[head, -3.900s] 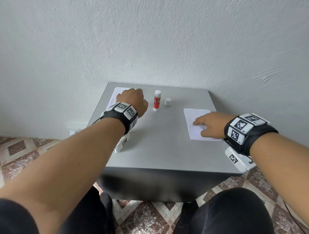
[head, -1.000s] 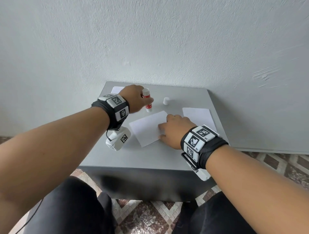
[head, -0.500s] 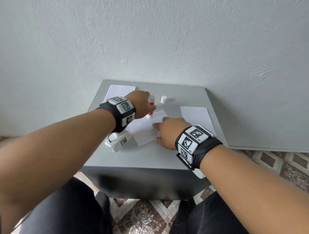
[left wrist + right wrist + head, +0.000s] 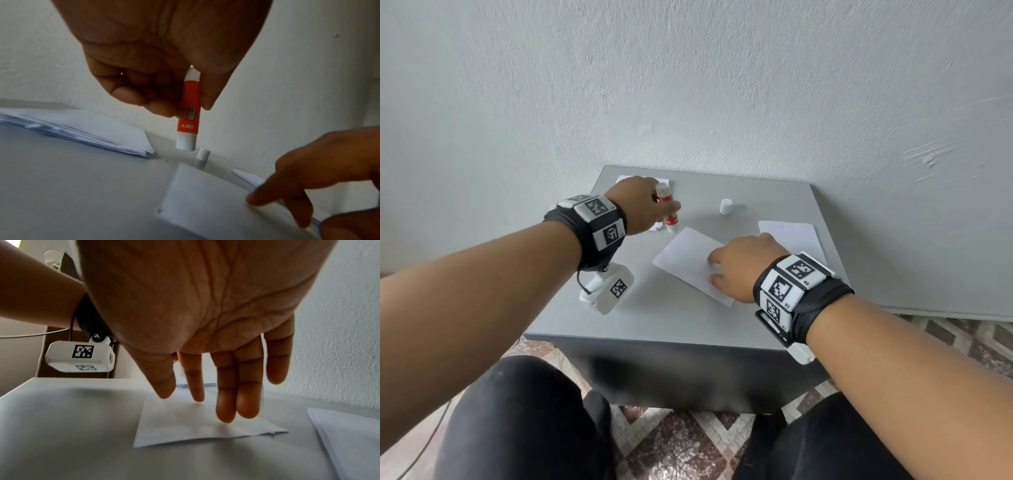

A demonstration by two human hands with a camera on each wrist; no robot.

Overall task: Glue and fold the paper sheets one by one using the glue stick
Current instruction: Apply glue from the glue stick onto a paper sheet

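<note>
Table (image 4: pixel 688 322): grey top, back edge set against a pale textured wall (image 4: pixel 688 85); front edge overhangs a patterned tile floor (image 4: pixel 681 442). Bare grey surface is seen along the front strip and between the items.

Paper stack (image 4: pixel 86 128): placed at the back left corner, partly hidden behind the left hand in the head view.

Second pile of sheets (image 4: pixel 791 236): laid near the right edge, just beyond the right hand.

Cap (image 4: pixel 726 206): small, white, stood upright toward the back, apart from all paper.

Paper sheet (image 4: pixel 688 260): single, laid askew at the middle of the top; its far corner is pointed toward the glue stick. A doubled edge is seen at its near right corner in the right wrist view.

Glue stick (image 4: pixel 667 210): red and white, uncapped, held tip-down and slightly tilted, just off the sheet's far corner; contact with the table cannot be told.

Left hand (image 4: pixel 643 205): fingers and thumb curled round the stick's upper barrel.

Right hand (image 4: pixel 739 270): fingers (image 4: pixel 236 391) straight and slightly spread, tips laid on the sheet's right part, palm raised.
</note>
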